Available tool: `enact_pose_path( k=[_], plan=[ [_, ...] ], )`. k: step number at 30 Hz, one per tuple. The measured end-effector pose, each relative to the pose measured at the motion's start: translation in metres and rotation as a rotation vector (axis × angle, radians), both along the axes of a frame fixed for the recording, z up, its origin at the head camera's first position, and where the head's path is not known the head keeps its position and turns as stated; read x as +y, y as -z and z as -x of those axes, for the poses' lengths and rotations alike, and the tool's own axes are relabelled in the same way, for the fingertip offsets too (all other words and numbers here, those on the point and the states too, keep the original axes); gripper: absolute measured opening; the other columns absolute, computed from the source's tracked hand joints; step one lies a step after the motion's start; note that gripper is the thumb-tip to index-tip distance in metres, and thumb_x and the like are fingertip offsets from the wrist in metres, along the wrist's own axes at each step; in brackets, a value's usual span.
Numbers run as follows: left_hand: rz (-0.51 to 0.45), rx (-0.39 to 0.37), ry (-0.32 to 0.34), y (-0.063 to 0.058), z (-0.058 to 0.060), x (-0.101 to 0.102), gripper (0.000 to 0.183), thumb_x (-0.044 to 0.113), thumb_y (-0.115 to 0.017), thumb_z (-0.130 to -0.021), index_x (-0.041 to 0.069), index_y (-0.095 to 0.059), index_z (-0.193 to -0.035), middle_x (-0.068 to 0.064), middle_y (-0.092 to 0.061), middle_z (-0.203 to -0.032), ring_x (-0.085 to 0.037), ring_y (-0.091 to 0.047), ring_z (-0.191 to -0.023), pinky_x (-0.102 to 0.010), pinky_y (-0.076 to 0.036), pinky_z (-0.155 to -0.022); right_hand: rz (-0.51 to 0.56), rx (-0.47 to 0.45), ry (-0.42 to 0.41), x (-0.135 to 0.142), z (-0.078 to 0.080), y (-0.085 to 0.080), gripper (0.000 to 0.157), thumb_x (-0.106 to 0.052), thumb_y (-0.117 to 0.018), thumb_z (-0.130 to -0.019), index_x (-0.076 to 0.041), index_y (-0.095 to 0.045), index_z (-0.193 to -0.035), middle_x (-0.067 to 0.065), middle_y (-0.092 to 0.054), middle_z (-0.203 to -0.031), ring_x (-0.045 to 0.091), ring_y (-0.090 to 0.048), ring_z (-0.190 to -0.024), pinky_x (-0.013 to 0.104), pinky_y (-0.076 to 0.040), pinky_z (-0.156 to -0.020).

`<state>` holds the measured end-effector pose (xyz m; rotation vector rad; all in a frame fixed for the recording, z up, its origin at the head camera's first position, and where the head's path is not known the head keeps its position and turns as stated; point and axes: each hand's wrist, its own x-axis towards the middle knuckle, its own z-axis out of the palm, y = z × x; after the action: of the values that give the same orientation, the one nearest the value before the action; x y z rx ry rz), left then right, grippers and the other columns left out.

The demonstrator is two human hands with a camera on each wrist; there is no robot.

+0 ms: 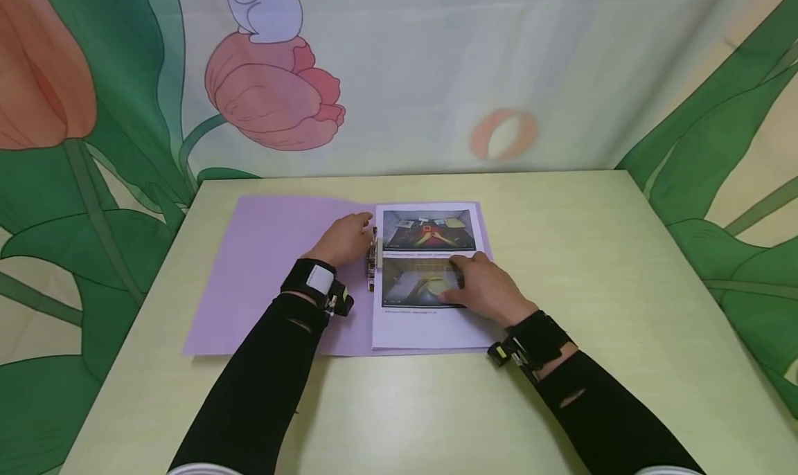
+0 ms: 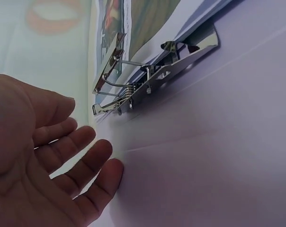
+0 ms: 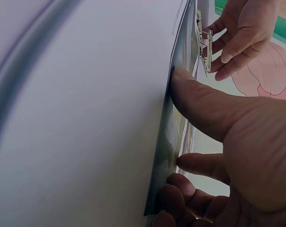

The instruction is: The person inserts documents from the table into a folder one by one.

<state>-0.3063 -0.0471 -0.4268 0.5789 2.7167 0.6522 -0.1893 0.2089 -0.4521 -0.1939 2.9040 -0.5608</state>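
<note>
A purple folder (image 1: 268,267) lies spread on the table, with a stack of printed sheets (image 1: 430,331) on its right half. Two colour pictures show on the top sheet. A metal spring clip (image 2: 155,78) is fixed near the fold, at the sheets' left edge. Beside that clip is my left hand (image 1: 341,241), its fingers loosely bent; in the left wrist view they hold nothing and stay apart from the metal. My right hand (image 1: 489,288) rests on the top sheet near its right edge, thumb and fingertips touching the lower picture.
Pale wooden table (image 1: 623,288) surrounds the folder on every side. Behind it hangs a curtain (image 1: 411,80) printed with tulips, leaves and a white animal. Black bands with small cameras are strapped round both wrists.
</note>
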Motion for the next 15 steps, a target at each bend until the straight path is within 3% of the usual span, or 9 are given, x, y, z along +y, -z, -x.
enact_pose_path(
  k=[4, 8, 12, 15],
  plan=[
    [0.017, -0.033, 0.008, 0.0047, 0.0060, 0.0026, 0.050, 0.018, -0.041, -0.101, -0.002, -0.034, -0.146, -0.021, -0.046, -0.145, -0.034, -0.037, -0.135, -0.047, -0.031, -0.113, -0.002, 0.004, -0.007, 0.0008, 0.0001, 0.0017, 0.079, -0.050, -0.076, -0.077, -0.007, -0.049, -0.138, 0.016, -0.055, -0.106, 0.026, -0.051, -0.087, 0.042, -0.048, -0.072],
    [0.022, -0.056, 0.001, 0.0084, 0.0086, 0.0041, 0.045, 0.017, -0.043, -0.101, 0.000, -0.042, -0.142, -0.020, -0.053, -0.137, -0.033, -0.045, -0.128, -0.047, -0.037, -0.109, 0.000, 0.010, -0.008, -0.0004, 0.0008, 0.0025, 0.080, -0.051, -0.076, -0.077, -0.007, -0.049, -0.139, 0.016, -0.054, -0.106, 0.026, -0.052, -0.087, 0.042, -0.048, -0.072],
    [-0.048, -0.058, -0.075, 0.0097, 0.0066, 0.0051, 0.034, 0.020, -0.049, -0.099, 0.006, -0.056, -0.130, -0.015, -0.059, -0.123, -0.030, -0.053, -0.111, -0.046, -0.044, -0.098, 0.001, 0.011, 0.006, 0.0004, 0.0004, 0.0017, 0.080, -0.051, -0.076, -0.076, -0.007, -0.050, -0.138, 0.016, -0.055, -0.108, 0.026, -0.052, -0.089, 0.043, -0.049, -0.074],
    [-0.127, -0.011, -0.126, 0.0087, 0.0022, 0.0035, 0.026, 0.021, -0.054, -0.098, 0.008, -0.062, -0.118, -0.012, -0.061, -0.111, -0.028, -0.054, -0.099, -0.045, -0.047, -0.089, 0.000, 0.007, 0.014, 0.0024, -0.0008, 0.0008, 0.080, -0.050, -0.076, -0.077, -0.007, -0.050, -0.138, 0.017, -0.055, -0.109, 0.026, -0.052, -0.089, 0.043, -0.049, -0.074]
  ],
)
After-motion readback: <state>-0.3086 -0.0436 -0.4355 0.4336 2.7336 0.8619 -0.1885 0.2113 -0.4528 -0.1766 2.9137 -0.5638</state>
